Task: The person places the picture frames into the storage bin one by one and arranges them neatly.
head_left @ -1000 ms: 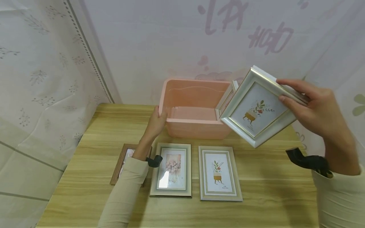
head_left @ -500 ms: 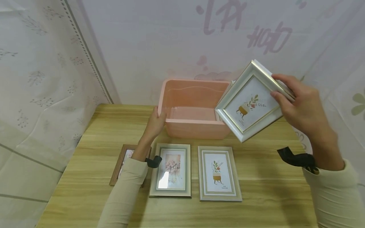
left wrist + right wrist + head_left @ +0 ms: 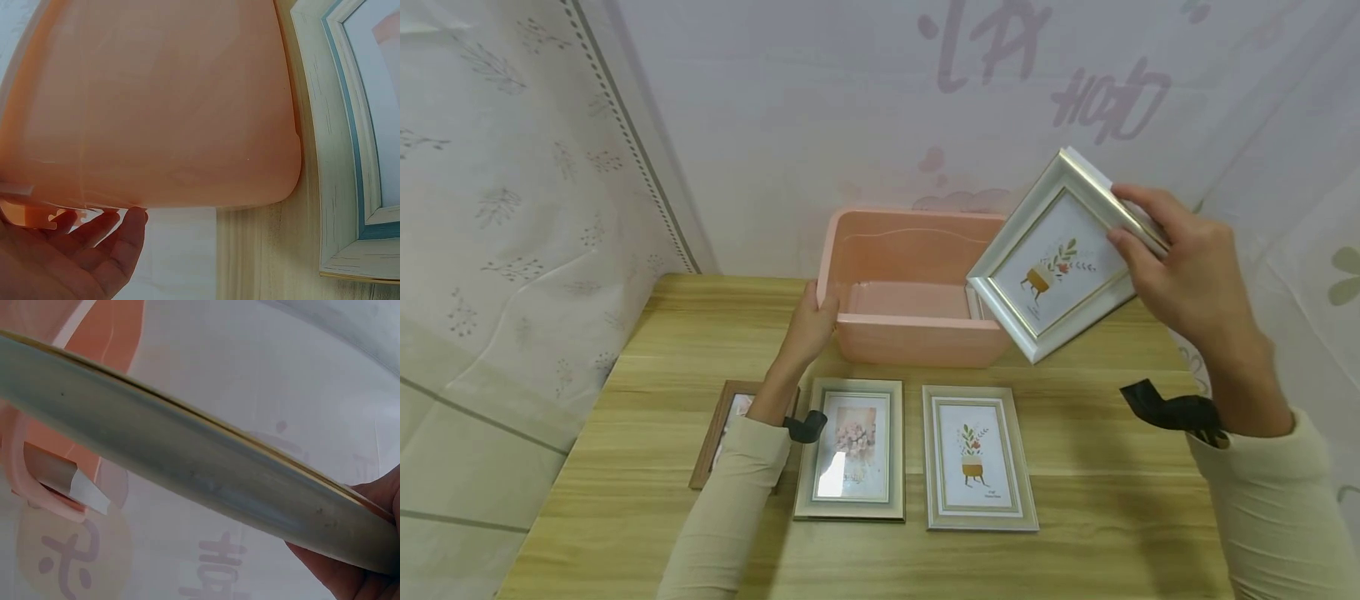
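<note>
My left hand (image 3: 808,329) grips the left rim of a pink plastic bin (image 3: 917,342) at the back of the table. In the left wrist view its fingers (image 3: 125,240) curl against the bin's side. By one edge, my right hand (image 3: 1191,271) pinches a white picture frame (image 3: 1011,312) with gold trim and a plant-pot print. That frame is tilted and raised at the bin's right end, overlapping its rim in the head view. Behind it, another frame (image 3: 53,472) stands in the bin, mostly hidden in the head view. The right fingertips are partly out of the right wrist view.
On the wooden table (image 3: 865,567) three more frames lie flat in front of the bin: a brown one (image 3: 715,437) partly under the left arm, a green-edged one (image 3: 891,450) and a cream one (image 3: 1022,467). A printed cloth (image 3: 775,125) hangs behind.
My right hand has carried the white picture frame left and slightly up toward the bin, covering more of the frame inside. The left hand stays on the bin's rim.
</note>
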Demonstrator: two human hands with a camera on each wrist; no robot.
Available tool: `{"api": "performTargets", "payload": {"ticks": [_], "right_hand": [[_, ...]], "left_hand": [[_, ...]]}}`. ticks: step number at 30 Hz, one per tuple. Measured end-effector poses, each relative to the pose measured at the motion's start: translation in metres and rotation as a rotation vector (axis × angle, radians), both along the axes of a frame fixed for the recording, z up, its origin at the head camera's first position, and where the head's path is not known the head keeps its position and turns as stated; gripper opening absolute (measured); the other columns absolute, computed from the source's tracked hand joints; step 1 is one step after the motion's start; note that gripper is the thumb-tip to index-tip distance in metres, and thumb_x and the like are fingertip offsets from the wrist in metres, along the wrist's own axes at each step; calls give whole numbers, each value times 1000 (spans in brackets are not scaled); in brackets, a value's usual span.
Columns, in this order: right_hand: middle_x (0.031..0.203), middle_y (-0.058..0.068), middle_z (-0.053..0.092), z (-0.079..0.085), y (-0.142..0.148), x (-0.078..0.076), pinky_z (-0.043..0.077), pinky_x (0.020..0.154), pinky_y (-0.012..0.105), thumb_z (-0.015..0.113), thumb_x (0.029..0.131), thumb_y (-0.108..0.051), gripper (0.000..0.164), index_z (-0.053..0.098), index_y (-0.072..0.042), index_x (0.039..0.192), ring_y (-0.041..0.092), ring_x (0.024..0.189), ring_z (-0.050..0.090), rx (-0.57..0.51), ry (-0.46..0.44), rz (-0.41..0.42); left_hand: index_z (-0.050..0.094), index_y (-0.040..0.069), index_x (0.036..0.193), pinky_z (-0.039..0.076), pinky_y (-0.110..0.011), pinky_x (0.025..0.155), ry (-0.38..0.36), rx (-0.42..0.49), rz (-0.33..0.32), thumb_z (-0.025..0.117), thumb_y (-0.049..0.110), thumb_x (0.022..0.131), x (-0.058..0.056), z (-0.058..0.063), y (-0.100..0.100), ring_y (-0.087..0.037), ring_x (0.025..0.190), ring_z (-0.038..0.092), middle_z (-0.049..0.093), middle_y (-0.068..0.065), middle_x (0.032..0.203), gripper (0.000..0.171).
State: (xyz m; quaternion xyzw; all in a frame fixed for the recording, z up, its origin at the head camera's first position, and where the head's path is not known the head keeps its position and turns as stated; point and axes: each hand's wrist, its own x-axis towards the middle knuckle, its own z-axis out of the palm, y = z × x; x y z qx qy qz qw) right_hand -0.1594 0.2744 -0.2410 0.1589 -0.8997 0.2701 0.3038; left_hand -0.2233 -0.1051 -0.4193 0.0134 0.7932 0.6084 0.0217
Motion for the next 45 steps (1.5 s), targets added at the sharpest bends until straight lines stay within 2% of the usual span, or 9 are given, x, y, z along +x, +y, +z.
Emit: {"api": "performTargets", "payload": {"ticks": [5, 8, 10, 11, 14, 17, 33, 37, 45], "right_hand": [[119, 30, 69, 0, -2, -6, 37, 74, 4, 70, 94, 5, 41, 67, 0, 135, -19, 88, 52, -30, 9, -30], [118, 31, 69, 1, -4, -9, 38, 75, 4, 70, 94, 4, 41, 67, -1, 135, 12, 95, 69, -45, -3, -58], [118, 31, 69, 1, -5, -12, 38, 75, 5, 70, 95, 3, 41, 67, -2, 135, 35, 93, 68, -59, -16, -81], [118, 31, 69, 1, -6, -13, 38, 75, 5, 69, 95, 3, 40, 67, -2, 135, 36, 92, 68, -66, -17, -91], [119, 30, 69, 0, -6, -17, 39, 75, 7, 69, 95, 0, 40, 67, -3, 135, 4, 91, 64, -99, -27, -122], [121, 28, 70, -1, -6, -20, 39, 73, 8, 69, 96, -2, 40, 68, -5, 135, -15, 81, 48, -130, -37, -149], [126, 19, 70, 1, -9, -29, 45, 80, 13, 67, 97, -5, 41, 68, -12, 138, 8, 93, 61, -189, -89, -241], [127, 18, 70, 3, -11, -31, 48, 82, 15, 67, 97, -5, 42, 68, -14, 138, 7, 93, 61, -214, -93, -246], [129, 17, 70, 2, -17, -38, 57, 91, 29, 64, 99, -4, 43, 65, -13, 140, 33, 104, 68, -230, -87, -265]], "left_hand": [[42, -3, 143, 42, -32, 69, 5, 1, -5, 38, 27, 111, 1, 1, 1, -21, 82, 48, 50, -11, 98, 44], [44, -2, 142, 42, -31, 68, 3, 5, -4, 39, 27, 110, 1, 1, 1, -20, 81, 48, 49, -10, 97, 43], [44, -2, 141, 41, -31, 68, 3, 4, -3, 39, 27, 110, 1, 1, 1, -20, 81, 48, 49, -9, 96, 43], [44, -2, 141, 41, -31, 68, 3, 4, -1, 39, 27, 110, 1, 1, 1, -20, 81, 48, 49, -9, 96, 42], [44, -3, 141, 41, -32, 68, 6, 5, -1, 39, 26, 110, 1, 1, 1, -20, 81, 48, 49, -9, 96, 42], [43, -3, 142, 41, -32, 68, 6, 5, -4, 39, 25, 110, 1, 2, 1, -21, 81, 48, 49, -10, 96, 43], [44, -3, 140, 42, -34, 70, 10, 0, -1, 38, 26, 109, 1, 1, 1, -22, 82, 49, 50, -11, 96, 42], [43, -2, 141, 42, -34, 70, 1, -4, -6, 38, 26, 109, 1, 1, 0, -22, 82, 49, 51, -11, 97, 43], [43, -1, 142, 42, -33, 69, -10, -17, 0, 38, 27, 109, 2, 2, 0, -21, 83, 50, 51, -12, 98, 43]]}}
